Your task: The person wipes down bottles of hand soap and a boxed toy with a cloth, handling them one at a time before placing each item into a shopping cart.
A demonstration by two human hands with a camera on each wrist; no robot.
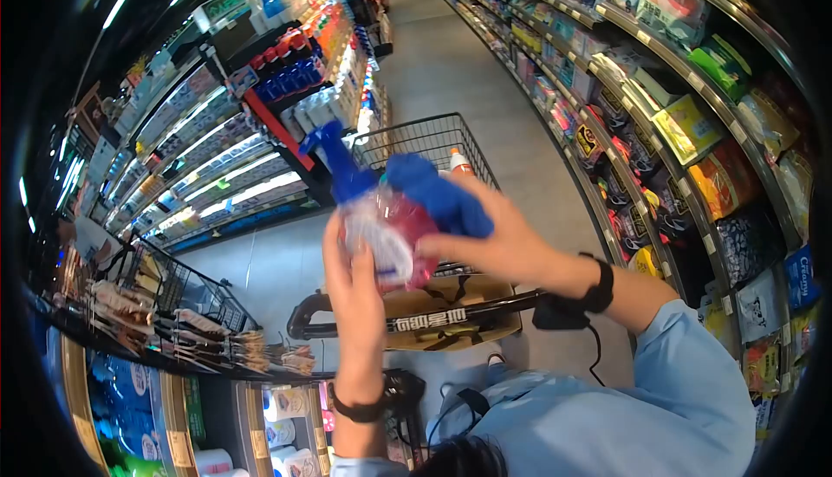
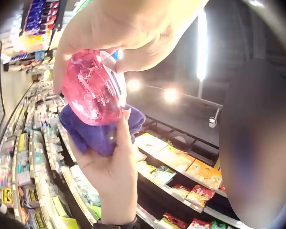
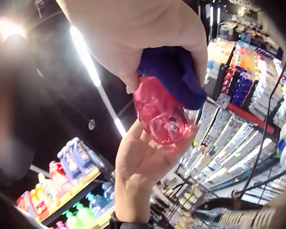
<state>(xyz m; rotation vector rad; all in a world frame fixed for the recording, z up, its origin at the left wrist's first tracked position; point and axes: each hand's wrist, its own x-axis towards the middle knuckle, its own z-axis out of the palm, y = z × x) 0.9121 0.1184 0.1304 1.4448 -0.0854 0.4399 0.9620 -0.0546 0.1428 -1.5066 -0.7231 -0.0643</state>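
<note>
A clear pink pump bottle (image 1: 422, 273) with a blue pump head (image 1: 334, 155) and a pale label is tilted in front of the chest in the head view. My left hand (image 1: 355, 299) grips its lower side, the thumb along the label. The right hand (image 1: 507, 239) holds a bunched blue cloth (image 1: 438, 195) against the other side of the bottle. In the left wrist view the cloth (image 2: 97, 136) sits between the right palm and the pink bottle (image 2: 93, 88). From the right wrist, the fingers curl round the cloth (image 3: 174, 74).
Below the hands is a shopping cart handle (image 1: 433, 314), its wire basket (image 1: 468, 126) beyond, with an orange-capped white bottle (image 1: 460, 163). Packed shelves (image 1: 693, 130) line the right side, and bottle shelves (image 1: 217, 143) stand at left. An aisle floor (image 1: 425, 52) runs ahead.
</note>
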